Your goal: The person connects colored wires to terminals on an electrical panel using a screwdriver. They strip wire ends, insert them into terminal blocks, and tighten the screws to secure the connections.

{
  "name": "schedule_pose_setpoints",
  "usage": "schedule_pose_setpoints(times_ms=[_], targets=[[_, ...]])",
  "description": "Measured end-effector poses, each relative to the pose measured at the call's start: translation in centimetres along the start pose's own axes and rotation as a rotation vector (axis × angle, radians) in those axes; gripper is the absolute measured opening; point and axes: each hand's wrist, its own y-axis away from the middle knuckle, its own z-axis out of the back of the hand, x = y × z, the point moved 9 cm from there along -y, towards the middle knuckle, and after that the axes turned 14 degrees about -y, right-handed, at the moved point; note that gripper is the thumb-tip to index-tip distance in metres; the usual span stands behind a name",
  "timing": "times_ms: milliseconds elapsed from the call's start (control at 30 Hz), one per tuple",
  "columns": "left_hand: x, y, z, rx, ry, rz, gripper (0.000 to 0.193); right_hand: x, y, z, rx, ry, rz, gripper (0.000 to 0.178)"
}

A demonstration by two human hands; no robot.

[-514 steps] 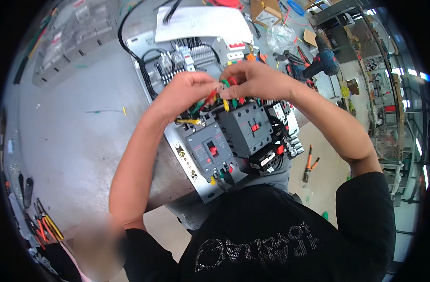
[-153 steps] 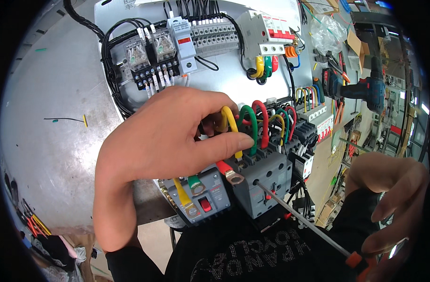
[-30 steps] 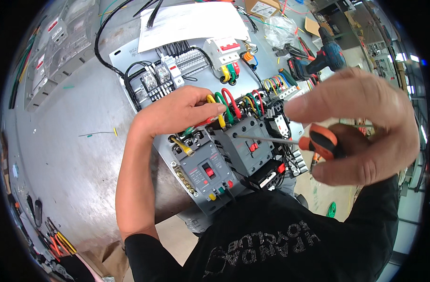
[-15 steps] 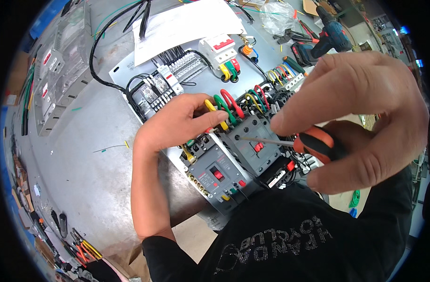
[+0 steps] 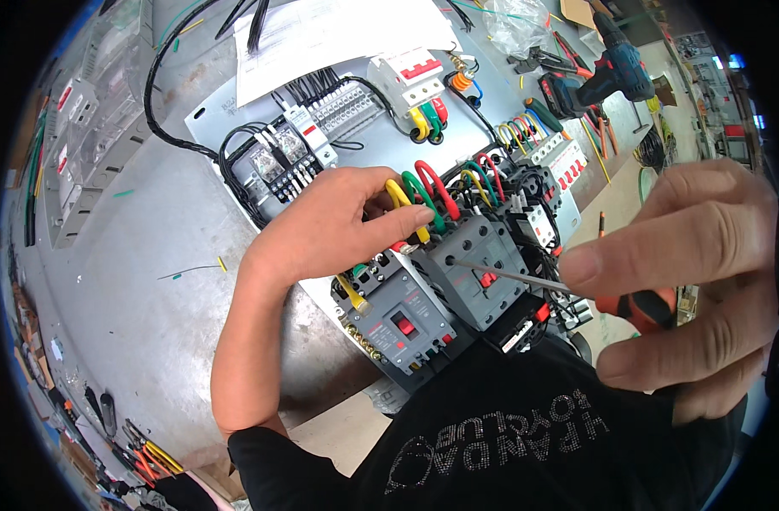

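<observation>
My left hand (image 5: 342, 213) has its thumb and fingers closed around a thick yellow wire (image 5: 395, 194) at the top edge of a grey circuit breaker (image 5: 479, 285). Beside that wire, a green wire (image 5: 416, 189) and a red wire (image 5: 440, 189) loop into the same breaker. My right hand (image 5: 704, 277) grips a screwdriver (image 5: 641, 308) with an orange and black handle. Its long shaft slants left, the tip at a round hole in the breaker's upper left corner; how deep it sits cannot be told. A second breaker (image 5: 398, 324) with a red switch is mounted alongside.
Both breakers are on a metal mounting plate (image 5: 210, 111) with terminal blocks (image 5: 347, 106), relays and a white breaker (image 5: 406, 77). Paper sheets (image 5: 338, 38) overlap its far side. A cordless drill (image 5: 615, 72) lies far right; clear-covered boxes (image 5: 100, 111) stand left, pliers (image 5: 155, 456) lower left.
My right hand has drawn away to the right and lower, and more of the screwdriver's shaft shows. Its tip stays at the same breaker. The left hand keeps its hold; the whole view has shifted slightly.
</observation>
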Motion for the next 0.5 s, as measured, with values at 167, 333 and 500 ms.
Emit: schedule_pose_setpoints(times_ms=[167, 333, 500], targets=[[0.04, -0.21, 0.10, 0.034, -0.019, -0.045, 0.039, 0.68, -0.40, -0.42, 0.064, -0.022, -0.065, 0.045], [0.18, -0.45, -0.04, 0.038, -0.042, -0.031, 0.040, 0.97, -0.61, -0.04, 0.100, -0.052, -0.121, 0.045], [0.43, -0.29, 0.18, 0.003, -0.105, -0.068, 0.041, 0.79, -0.64, 0.28, 0.073, -0.047, -0.154, 0.051]])
